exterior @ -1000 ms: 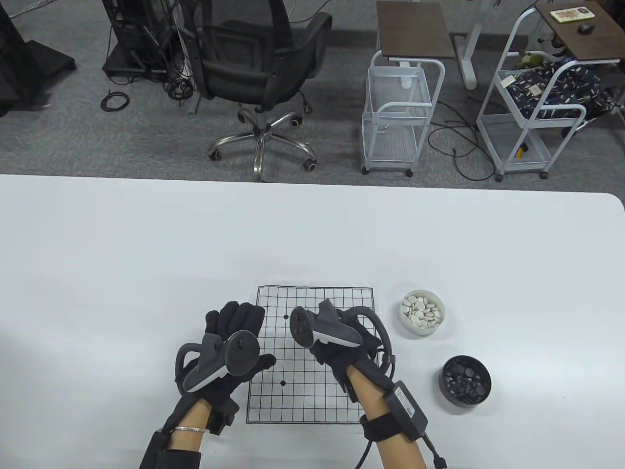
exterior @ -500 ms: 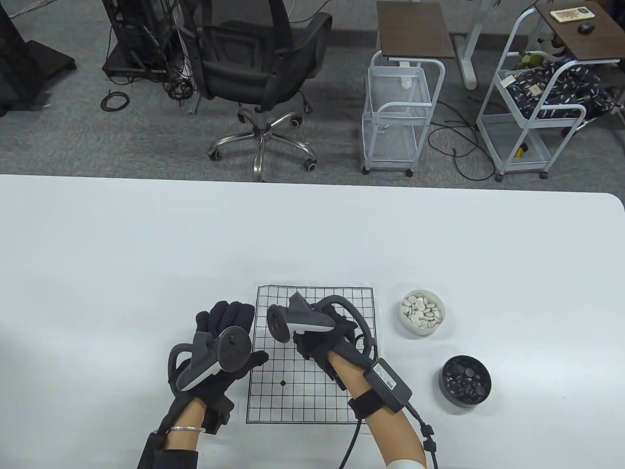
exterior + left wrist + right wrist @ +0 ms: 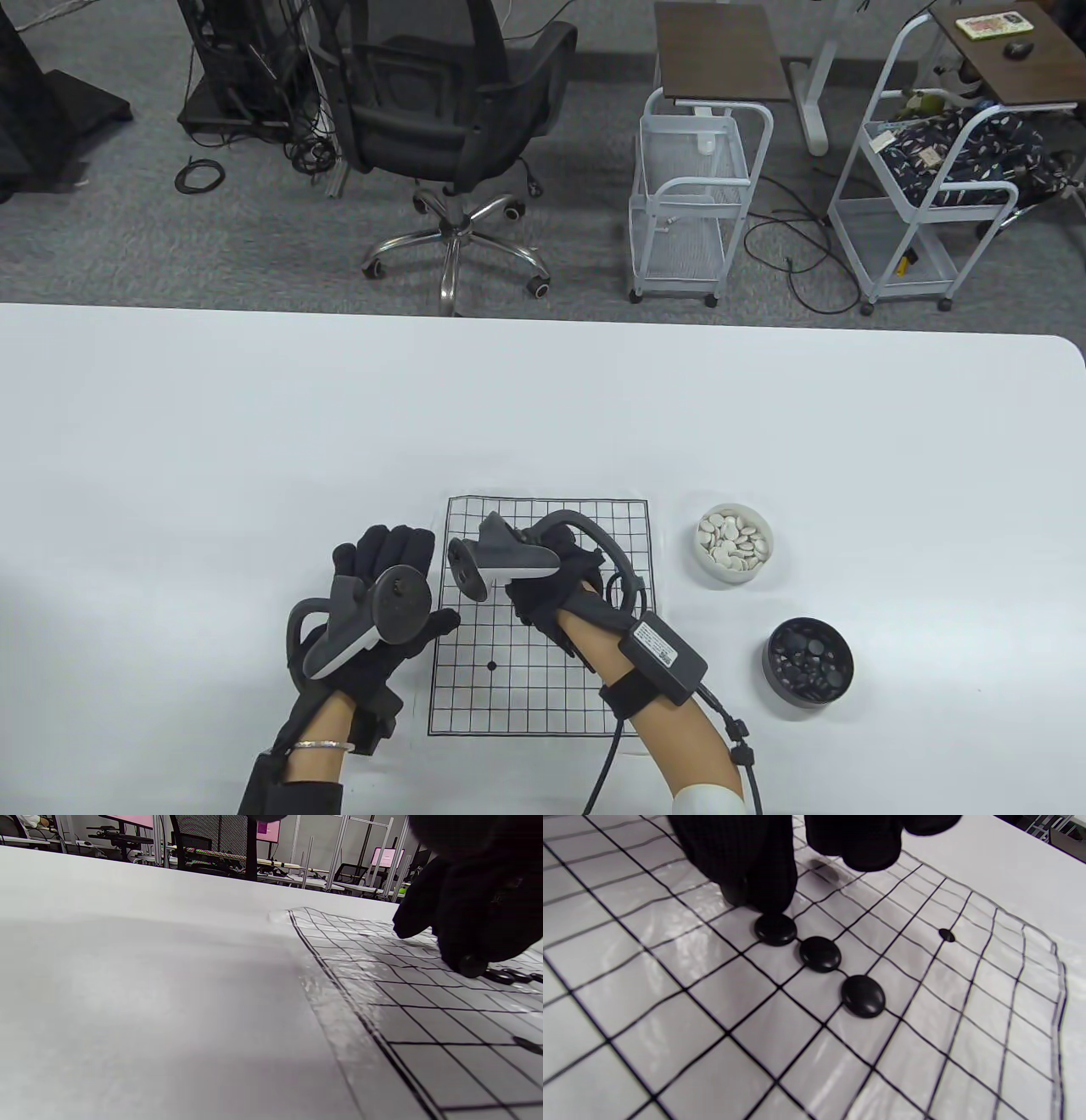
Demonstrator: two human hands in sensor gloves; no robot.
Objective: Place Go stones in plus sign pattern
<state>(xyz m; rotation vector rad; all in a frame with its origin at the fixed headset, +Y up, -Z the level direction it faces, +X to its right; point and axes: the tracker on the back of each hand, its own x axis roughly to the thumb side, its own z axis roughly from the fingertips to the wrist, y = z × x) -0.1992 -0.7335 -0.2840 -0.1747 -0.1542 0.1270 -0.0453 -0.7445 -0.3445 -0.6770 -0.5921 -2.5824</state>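
White tabletop [image 3: 254, 424] fills the scene, with an office chair and wire carts standing on grey carpet beyond its far edge. Near the front edge, the left hand [image 3: 382, 594] is laid flat beside the left border of the grid sheet [image 3: 543, 679], fingers spread and nothing held; it is judged to be parked there to pin the thin, glossy sheet so it does not slide. Over the middle of the grid, the right hand [image 3: 556, 586] is lowered, its fingers [image 3: 763, 878] bunched at the end of a straight run of three black stones [image 3: 819, 954] set on neighbouring crossings. Whether a further stone is pinched there cannot be told, as the fingertips are hidden by the glove; the left wrist view hints at a dark round thing under them. One arm of the plus is judged laid, the crossing arm not yet begun. Toward the right edge, the white bowl of white stones [image 3: 735, 543] and the black bowl of black stones [image 3: 810, 660] are kept just beside the grid, within easy reach.
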